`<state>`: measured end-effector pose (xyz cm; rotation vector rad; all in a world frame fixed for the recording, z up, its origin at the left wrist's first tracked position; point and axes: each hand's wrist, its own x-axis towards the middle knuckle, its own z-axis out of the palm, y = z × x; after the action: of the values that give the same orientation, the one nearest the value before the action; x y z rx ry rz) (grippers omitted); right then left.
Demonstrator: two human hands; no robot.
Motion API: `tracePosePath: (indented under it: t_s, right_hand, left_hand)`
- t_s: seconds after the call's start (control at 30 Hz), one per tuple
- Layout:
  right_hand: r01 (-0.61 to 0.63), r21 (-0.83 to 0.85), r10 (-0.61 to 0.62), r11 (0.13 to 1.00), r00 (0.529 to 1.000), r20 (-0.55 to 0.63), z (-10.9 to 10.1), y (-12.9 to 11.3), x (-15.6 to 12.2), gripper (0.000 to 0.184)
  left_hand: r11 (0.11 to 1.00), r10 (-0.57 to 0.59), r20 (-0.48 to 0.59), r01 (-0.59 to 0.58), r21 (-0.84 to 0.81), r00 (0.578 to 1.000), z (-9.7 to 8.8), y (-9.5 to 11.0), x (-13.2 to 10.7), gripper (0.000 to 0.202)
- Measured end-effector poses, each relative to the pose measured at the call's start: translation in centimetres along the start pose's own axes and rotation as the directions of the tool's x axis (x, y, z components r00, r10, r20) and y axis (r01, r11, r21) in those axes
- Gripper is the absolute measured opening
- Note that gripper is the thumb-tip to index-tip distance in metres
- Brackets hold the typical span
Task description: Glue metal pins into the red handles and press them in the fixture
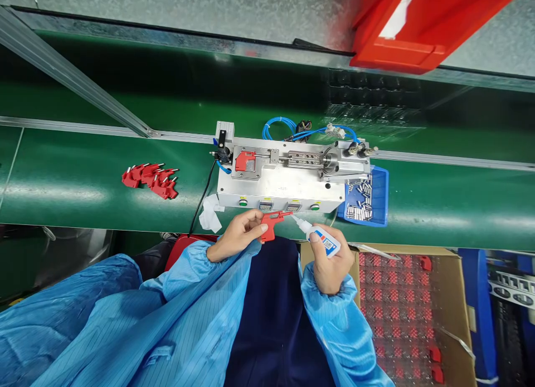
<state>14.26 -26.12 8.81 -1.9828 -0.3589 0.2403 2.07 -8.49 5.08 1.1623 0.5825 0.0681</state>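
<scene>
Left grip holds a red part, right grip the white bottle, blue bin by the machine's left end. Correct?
Wrong end: head view shows the blue bin by the right end of the machine. Left grip holds a red part, right grip the white bottle.

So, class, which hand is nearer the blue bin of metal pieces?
Right. The right hand is apart from the blue bin, on its near left side; the left hand is farther left.

Green bench [438,195], piled red parts [156,180], crumpled white tissue [210,213], metal machine [288,181], blue bin [382,195] just beside it
</scene>
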Motion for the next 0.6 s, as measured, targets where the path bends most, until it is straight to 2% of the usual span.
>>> tracePosePath:
  t_s: [0.1,0.17,0.3,0.43,0.5,0.6]
  right_hand:
    - [-0.012,0.043,0.011,0.999,1.0,0.022,0.1,0.4,0.1,0.038]
    - [-0.031,0.139,0.024,0.99,0.998,0.052,-0.1,1.1,0.4,0.038]
    - [-0.129,0.327,0.065,0.936,0.978,0.201,-1.1,3.4,0.9,0.04]
    - [-0.229,0.315,0.132,0.921,0.944,0.302,-1.4,8.2,1.7,0.045]
    - [-0.249,0.276,0.156,0.928,0.935,0.317,-0.5,11.5,2.2,0.046]
    - [-0.247,0.206,0.183,0.947,0.94,0.287,1.8,16.6,2.9,0.046]
  left_hand:
    - [1.0,-0.002,-0.011,0.002,-0.007,1.0,0.1,-0.1,0.0,0.049]
    - [1.0,-0.002,-0.007,0.002,-0.004,1.0,0.1,-0.1,0.0,0.048]
    - [1.0,0.014,-0.028,-0.013,0.023,0.999,-0.2,0.0,-0.1,0.044]
    - [0.999,0.034,-0.048,-0.032,0.029,0.998,-0.9,0.1,0.0,0.042]
    - [0.999,0.042,-0.057,-0.041,0.022,0.997,-1.2,0.0,0.1,0.043]
    - [0.999,0.043,-0.076,-0.041,0.02,0.996,-1.6,-0.3,0.3,0.042]
